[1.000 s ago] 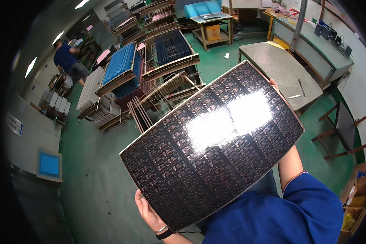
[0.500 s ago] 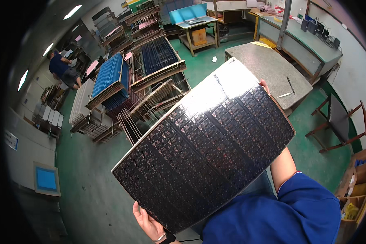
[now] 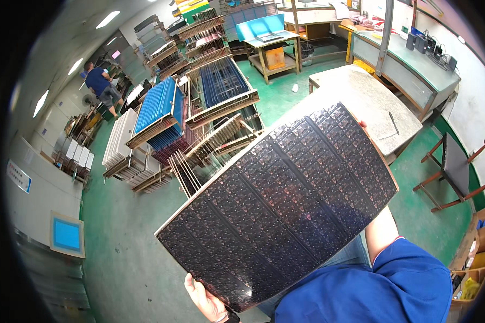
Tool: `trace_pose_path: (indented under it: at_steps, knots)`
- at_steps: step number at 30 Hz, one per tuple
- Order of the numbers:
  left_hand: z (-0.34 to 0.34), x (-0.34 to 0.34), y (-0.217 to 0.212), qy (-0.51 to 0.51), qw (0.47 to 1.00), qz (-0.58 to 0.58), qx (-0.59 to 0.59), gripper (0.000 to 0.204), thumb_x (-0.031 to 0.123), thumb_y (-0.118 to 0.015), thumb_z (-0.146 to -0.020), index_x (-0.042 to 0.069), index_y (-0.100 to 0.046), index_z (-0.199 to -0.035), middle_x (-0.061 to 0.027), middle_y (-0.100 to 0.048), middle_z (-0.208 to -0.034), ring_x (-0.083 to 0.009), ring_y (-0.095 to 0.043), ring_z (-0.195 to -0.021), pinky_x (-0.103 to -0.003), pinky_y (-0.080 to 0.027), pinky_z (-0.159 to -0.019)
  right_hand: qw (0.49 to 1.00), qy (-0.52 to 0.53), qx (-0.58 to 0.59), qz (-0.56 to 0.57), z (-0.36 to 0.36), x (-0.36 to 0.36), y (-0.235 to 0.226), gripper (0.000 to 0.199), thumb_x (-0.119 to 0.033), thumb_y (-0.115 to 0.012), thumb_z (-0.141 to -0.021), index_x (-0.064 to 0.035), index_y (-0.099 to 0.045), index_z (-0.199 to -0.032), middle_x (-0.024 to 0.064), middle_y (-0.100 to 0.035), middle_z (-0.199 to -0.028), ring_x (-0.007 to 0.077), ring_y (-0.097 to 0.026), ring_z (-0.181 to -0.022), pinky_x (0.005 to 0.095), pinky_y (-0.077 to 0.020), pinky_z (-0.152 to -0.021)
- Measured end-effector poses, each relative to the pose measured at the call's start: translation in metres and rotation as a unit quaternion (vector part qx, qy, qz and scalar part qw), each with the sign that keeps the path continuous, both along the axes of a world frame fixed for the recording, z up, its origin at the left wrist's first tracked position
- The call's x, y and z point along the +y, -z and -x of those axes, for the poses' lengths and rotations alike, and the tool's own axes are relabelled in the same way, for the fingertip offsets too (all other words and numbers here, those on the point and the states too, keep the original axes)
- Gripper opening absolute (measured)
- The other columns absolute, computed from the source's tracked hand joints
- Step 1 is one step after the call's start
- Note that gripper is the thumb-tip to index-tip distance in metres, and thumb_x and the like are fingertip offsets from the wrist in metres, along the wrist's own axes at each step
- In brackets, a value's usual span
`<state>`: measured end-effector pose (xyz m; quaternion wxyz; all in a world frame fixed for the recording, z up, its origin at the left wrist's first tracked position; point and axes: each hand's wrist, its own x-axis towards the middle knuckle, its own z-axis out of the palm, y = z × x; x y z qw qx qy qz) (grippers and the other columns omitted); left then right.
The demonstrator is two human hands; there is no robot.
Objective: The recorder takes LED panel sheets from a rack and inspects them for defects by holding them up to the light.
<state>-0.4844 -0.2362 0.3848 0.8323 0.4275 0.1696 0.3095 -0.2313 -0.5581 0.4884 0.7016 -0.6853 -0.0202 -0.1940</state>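
Blue-panel rack [image 3: 157, 110] ahead-L, table [image 3: 347, 86] + chair [image 3: 455, 169] to R, green flr [image 3: 126, 258]. L fingers [image 3: 195, 287] + R fingers [image 3: 363, 124] gripping dk panel [image 3: 285, 204] edges.

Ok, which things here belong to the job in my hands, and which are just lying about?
In use:
dark patterned panel
left hand, on its lower left edge
right hand, mostly hidden, at its upper right edge

Apparently just lying about:
pale table
slim dark tool on it
dark chair
loaded racks

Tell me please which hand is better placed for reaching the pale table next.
Probably the right hand: it shows at the end of the dark panel nearest the pale table. The left hand holds the opposite end, farther away.
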Motion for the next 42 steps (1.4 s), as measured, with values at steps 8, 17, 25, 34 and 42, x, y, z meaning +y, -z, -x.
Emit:
trace_pose_path:
  at_steps: [8, 17, 25, 34, 42]
  knots:
    - [-0.016, 0.038, -0.074, -0.082, 0.975, -0.201, 0.040, 0.052, 0.004, -0.046, -0.089, 0.006, -0.028, -0.137, -0.0116, -0.038, -0.135, -0.0203, -0.042, -0.116, -0.034, -0.032, -0.102, 0.930, -0.324, 0.060, -0.165, -0.048, -0.084, 0.021, 0.040, -0.018, -0.058, -0.086, -0.0009, -0.049, -0.122, 0.0096, -0.060, -0.110, 0.0140, -0.058, -0.098, 0.0255, -0.0445, -0.088]
    - [-0.061, 0.075, -0.269, 0.003, 0.927, -0.350, -0.136, 0.040, 0.010, -0.050, -0.091, 0.007, -0.037, -0.128, -0.0057, -0.051, -0.118, -0.0156, -0.052, -0.106, -0.035, -0.048, -0.088, 0.934, -0.287, -0.168, -0.130, -0.086, -0.090, -0.135, 0.026, -0.017, -0.053, -0.091, -0.0055, -0.052, -0.114, -0.0014, -0.061, -0.101, 0.0026, -0.058, -0.084, 0.0159, -0.0480, -0.069]
    - [-0.079, 0.076, -0.344, 0.009, 0.880, -0.383, -0.282, 0.040, 0.007, -0.056, -0.087, 0.014, -0.041, -0.124, -0.0011, -0.055, -0.114, -0.0174, -0.052, -0.108, -0.036, -0.043, -0.095, 0.866, -0.297, -0.352, -0.195, -0.082, -0.124, -0.204, 0.026, -0.017, -0.052, -0.092, -0.0067, -0.052, -0.116, 0.0023, -0.061, -0.108, 0.0104, -0.059, -0.095, 0.0248, -0.0476, -0.084]
    - [-0.089, 0.057, -0.354, 0.023, 0.863, -0.395, -0.315, 0.038, 0.006, -0.053, -0.089, 0.013, -0.042, -0.124, -0.0002, -0.058, -0.110, -0.0149, -0.055, -0.104, -0.032, -0.046, -0.091, 0.850, -0.284, -0.406, -0.179, -0.065, -0.138, -0.215, 0.027, -0.017, -0.051, -0.092, -0.0062, -0.052, -0.117, 0.0035, -0.060, -0.111, 0.0110, -0.058, -0.098, 0.0247, -0.0462, -0.085]
    - [-0.092, 0.053, -0.356, 0.036, 0.869, -0.375, -0.320, 0.037, 0.006, -0.053, -0.088, 0.014, -0.042, -0.122, -0.0016, -0.057, -0.112, -0.0165, -0.056, -0.103, -0.032, -0.047, -0.089, 0.857, -0.256, -0.405, -0.189, -0.054, -0.149, -0.217, 0.030, -0.017, -0.053, -0.091, -0.0077, -0.051, -0.119, 0.0030, -0.060, -0.108, 0.0104, -0.058, -0.095, 0.0252, -0.0469, -0.083]
